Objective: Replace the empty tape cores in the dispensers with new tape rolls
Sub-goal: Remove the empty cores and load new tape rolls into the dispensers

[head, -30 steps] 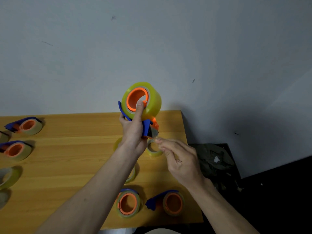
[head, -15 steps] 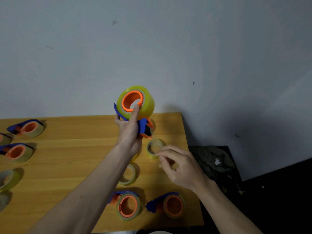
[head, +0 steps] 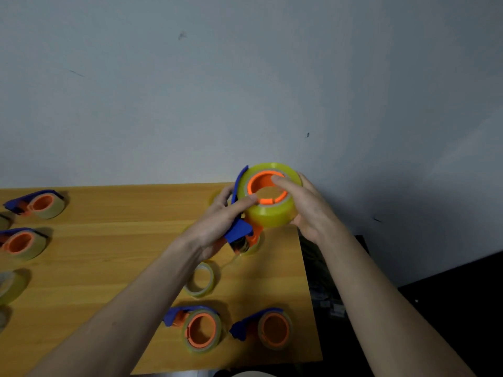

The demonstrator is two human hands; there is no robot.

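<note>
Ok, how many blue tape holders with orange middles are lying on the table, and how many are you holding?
Blue-and-orange plastic tape dispensers lying on the wooden table: 4
Held blue-and-orange dispenser with a full yellow roll, gripped by left hand and right hand: 1
Total: 5

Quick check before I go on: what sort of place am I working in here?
Probably a plain workroom or makeshift workstation, not a kitchen or shop. A bare wooden table stands against a blank grey wall, with several blue-and-orange tape dispensers and a loose tape core laid out on it.
</note>
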